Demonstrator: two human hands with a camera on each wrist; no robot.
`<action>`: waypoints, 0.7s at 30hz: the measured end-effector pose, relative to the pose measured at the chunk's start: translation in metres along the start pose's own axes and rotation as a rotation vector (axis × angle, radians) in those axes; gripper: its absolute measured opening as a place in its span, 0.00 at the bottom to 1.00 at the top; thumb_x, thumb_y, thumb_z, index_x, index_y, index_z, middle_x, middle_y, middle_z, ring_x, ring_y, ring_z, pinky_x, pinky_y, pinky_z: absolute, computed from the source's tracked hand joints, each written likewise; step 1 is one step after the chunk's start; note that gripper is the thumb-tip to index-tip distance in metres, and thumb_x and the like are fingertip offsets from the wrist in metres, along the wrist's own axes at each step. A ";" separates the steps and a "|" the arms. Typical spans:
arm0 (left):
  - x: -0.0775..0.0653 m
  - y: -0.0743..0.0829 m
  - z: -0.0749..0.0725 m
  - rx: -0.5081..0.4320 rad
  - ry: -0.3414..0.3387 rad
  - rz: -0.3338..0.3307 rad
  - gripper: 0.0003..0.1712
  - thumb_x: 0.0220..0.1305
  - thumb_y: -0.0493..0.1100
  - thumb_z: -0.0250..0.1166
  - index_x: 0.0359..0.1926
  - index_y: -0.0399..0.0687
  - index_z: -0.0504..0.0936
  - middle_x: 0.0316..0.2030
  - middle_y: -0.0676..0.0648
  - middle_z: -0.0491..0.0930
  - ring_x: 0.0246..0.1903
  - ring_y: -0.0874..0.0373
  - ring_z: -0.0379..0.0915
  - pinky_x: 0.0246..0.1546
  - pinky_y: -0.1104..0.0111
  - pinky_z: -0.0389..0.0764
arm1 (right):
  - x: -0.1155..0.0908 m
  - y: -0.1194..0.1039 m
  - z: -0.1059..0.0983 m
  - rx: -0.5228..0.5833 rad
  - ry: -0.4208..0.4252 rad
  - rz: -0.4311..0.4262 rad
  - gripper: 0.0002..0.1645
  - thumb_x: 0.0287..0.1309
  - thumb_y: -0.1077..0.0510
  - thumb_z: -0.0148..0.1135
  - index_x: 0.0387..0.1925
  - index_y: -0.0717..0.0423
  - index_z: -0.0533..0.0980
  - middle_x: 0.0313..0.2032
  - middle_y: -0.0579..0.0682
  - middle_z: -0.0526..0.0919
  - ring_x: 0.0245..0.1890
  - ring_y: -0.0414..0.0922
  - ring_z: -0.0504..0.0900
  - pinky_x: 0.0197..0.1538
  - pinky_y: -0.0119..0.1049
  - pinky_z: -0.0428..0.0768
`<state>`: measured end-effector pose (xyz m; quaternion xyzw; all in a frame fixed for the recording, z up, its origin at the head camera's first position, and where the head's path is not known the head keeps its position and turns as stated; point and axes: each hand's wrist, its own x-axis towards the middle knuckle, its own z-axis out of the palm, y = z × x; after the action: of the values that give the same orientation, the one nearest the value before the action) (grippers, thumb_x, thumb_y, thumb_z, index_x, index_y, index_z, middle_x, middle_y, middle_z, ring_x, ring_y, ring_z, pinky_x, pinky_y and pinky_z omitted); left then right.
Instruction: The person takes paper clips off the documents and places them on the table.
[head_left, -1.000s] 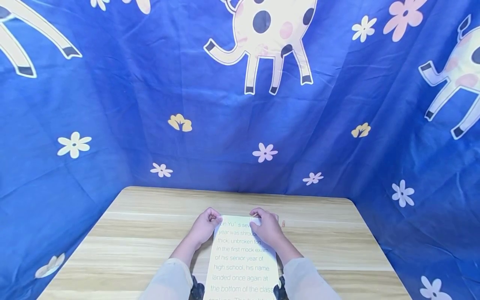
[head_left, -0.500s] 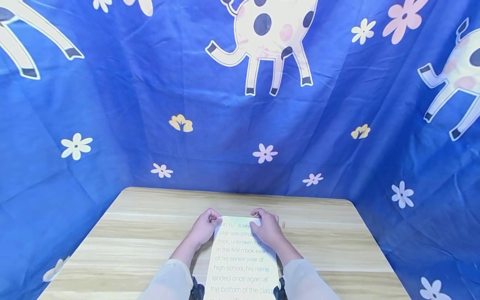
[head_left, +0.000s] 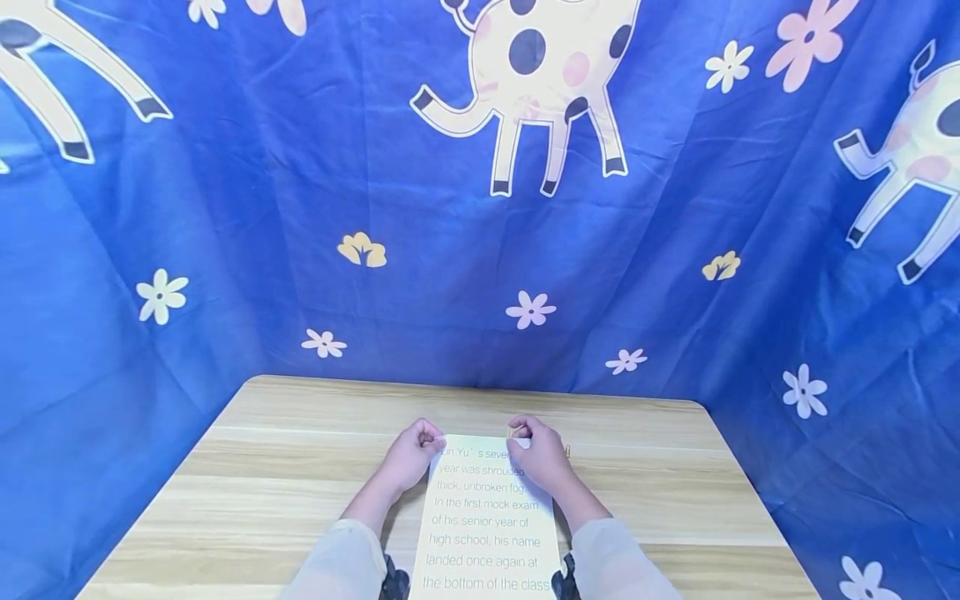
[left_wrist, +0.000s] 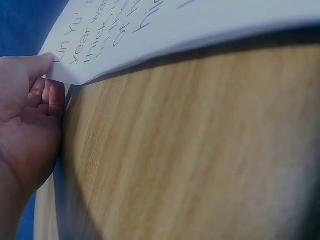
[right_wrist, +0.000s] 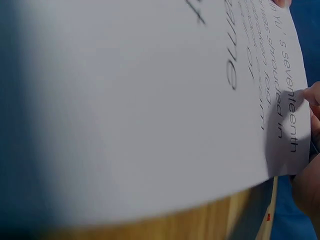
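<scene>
Printed paper [head_left: 483, 533] with large dark text lies tilted toward me between both hands in the head view. At its top left corner my left hand [head_left: 407, 454] pinches it, thumb on the printed face, as the left wrist view also shows. My right hand [head_left: 542, 456] is at the top edge, right of the middle, its thumb by the first line. A thin yellowish loop [head_left: 517, 432], looking like a paper clip, shows between its fingers; it is too small to make out fully. In the right wrist view, the right fingers [right_wrist: 313, 95] are cut off by the frame edge.
A small red paper clip [head_left: 567, 451] lies on the wooden table [head_left: 300, 467], just right of my right hand. Blue curtains [head_left: 420, 275] with cows and flowers hang behind and on both sides. Dark wrist straps [head_left: 395, 579] sit beside the paper.
My right hand has shifted slightly right along the paper's top edge, showing more of the first line and partly covering the red paper clip. My left hand stays at its corner.
</scene>
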<state>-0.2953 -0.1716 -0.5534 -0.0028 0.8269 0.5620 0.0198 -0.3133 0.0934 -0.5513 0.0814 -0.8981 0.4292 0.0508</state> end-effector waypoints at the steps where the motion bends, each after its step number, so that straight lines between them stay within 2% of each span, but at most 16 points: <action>1: 0.000 0.000 0.000 0.001 0.000 -0.001 0.03 0.77 0.39 0.65 0.45 0.44 0.80 0.34 0.51 0.76 0.37 0.56 0.72 0.43 0.66 0.74 | 0.000 0.000 -0.001 0.002 0.001 0.002 0.19 0.66 0.57 0.72 0.57 0.50 0.82 0.41 0.40 0.86 0.42 0.38 0.82 0.61 0.48 0.80; 7: 0.001 -0.001 0.000 0.000 0.000 -0.006 0.04 0.78 0.41 0.65 0.46 0.45 0.79 0.35 0.51 0.76 0.38 0.57 0.72 0.42 0.67 0.74 | 0.002 0.002 -0.008 0.039 0.011 0.000 0.18 0.66 0.57 0.72 0.56 0.54 0.83 0.39 0.40 0.86 0.43 0.38 0.82 0.59 0.44 0.81; 11: 0.000 -0.001 0.000 -0.001 0.000 -0.014 0.04 0.78 0.41 0.64 0.46 0.45 0.80 0.35 0.51 0.76 0.38 0.56 0.72 0.43 0.66 0.74 | 0.004 0.006 -0.013 0.062 0.031 -0.024 0.17 0.65 0.60 0.73 0.54 0.56 0.84 0.42 0.44 0.88 0.46 0.41 0.84 0.57 0.42 0.84; 16: -0.002 0.000 0.000 -0.007 0.000 -0.009 0.05 0.79 0.41 0.64 0.47 0.44 0.80 0.35 0.50 0.75 0.37 0.56 0.71 0.42 0.65 0.73 | 0.005 0.009 -0.023 0.067 0.064 -0.023 0.16 0.64 0.61 0.74 0.53 0.55 0.85 0.49 0.50 0.88 0.51 0.47 0.85 0.59 0.46 0.86; 21: -0.003 0.001 0.002 0.001 0.005 -0.005 0.06 0.79 0.42 0.64 0.47 0.44 0.80 0.35 0.50 0.75 0.37 0.56 0.71 0.41 0.65 0.73 | 0.004 0.014 -0.037 0.053 0.074 -0.010 0.17 0.64 0.59 0.75 0.54 0.55 0.85 0.51 0.51 0.87 0.56 0.51 0.85 0.62 0.51 0.85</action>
<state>-0.2921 -0.1696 -0.5530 -0.0063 0.8273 0.5615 0.0190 -0.3193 0.1299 -0.5380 0.0714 -0.8834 0.4554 0.0840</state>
